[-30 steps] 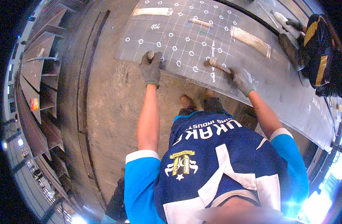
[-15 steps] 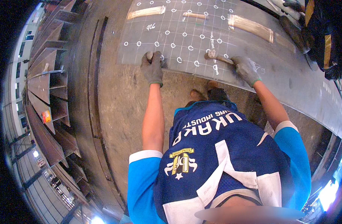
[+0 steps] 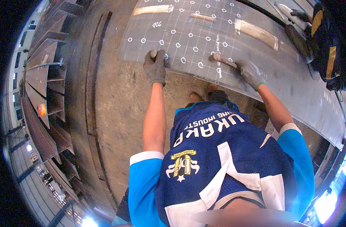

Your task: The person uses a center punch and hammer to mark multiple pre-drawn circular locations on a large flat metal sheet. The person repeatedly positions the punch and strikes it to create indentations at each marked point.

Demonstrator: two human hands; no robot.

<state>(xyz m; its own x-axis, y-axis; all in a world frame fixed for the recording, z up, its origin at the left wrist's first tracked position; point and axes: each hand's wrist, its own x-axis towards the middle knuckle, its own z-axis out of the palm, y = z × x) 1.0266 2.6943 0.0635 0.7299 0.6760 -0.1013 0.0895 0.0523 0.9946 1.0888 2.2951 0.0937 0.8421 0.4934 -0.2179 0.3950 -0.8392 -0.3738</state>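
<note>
A grey steel plate (image 3: 313, 100) lies before me, marked with white chalk lines and small circles. Near its front left edge my gloved left hand (image 3: 155, 70) is closed around a metal punch (image 3: 153, 53), whose round end faces up; its tip is hidden. My gloved right hand (image 3: 250, 73), over the plate's front edge, grips the handle of a hammer (image 3: 226, 61). The hammer's head is low over the plate, to the right of the punch and apart from it; I cannot tell whether it touches the plate.
Strips of tan tape (image 3: 256, 34) lie on the plate. Another person (image 3: 326, 49) in dark clothing is at the far right, a gloved hand by a pale cylinder. Steel beams (image 3: 38, 81) are stacked at left, with a red and yellow can (image 3: 41, 109) among them.
The view has shifted slightly. Both hands keep their grips on the punch and the hammer, and the hammer head has tilted a little.
</note>
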